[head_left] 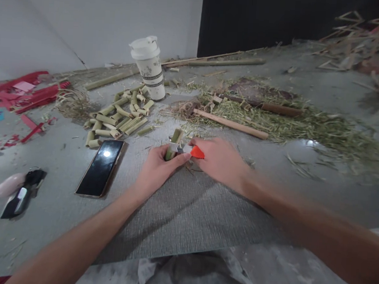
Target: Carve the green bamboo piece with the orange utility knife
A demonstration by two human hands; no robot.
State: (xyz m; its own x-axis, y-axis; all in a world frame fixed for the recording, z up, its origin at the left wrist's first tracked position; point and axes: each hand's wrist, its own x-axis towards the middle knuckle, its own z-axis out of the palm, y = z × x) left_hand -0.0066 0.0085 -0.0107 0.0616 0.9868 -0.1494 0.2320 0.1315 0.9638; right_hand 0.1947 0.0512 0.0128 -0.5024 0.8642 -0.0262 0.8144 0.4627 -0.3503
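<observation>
Holds knife (197,152) in right hand (222,160) and, in left hand (157,163), green stalk (177,136): seemingly light, stiff, splittable; best pinched low, off blade (173,147).

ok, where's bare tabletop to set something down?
Between left forearm and right forearm, to the near edge of the tabletop; strip between smartphone and keychain. Crowded: cut stem pieces by lidded cup; green shavings and wooden-handled tool beyond the right hand.

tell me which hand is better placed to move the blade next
Probably the right hand: it holds the orange-handled cutter, whose blade crosses the green stem piece. The left hand seems occupied gripping that piece.
</observation>
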